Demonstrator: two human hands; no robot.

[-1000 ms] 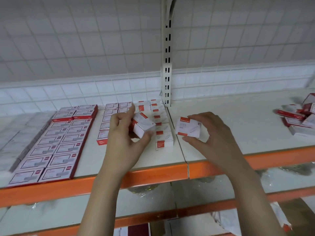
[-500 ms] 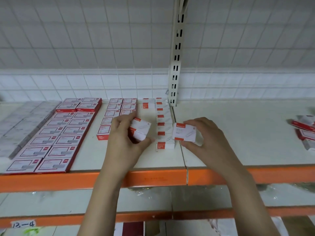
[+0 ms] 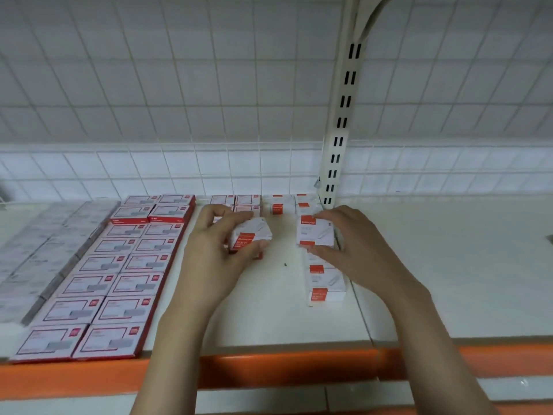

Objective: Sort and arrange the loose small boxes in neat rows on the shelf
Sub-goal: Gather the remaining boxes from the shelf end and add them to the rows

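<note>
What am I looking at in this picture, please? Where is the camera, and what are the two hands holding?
There is no machine here. The camera sits on a person's head and looks down at that person's two bare hands over a white shelf with an orange front edge. The left hand grips a small white and red cardboard box. The right hand pinches a similar box, above a row of the same small boxes. Left of them lie two neat rows of larger flat red-edged boxes.

Even, soft indoor light, no hard shadows, no glare. Whole frame slightly smeared by motion blur; box print unreadable. Wide-angle bend curves upright post [image 3: 341,121] at upper right. Grey boxes [image 3: 36,250] at left edge washed out.
</note>
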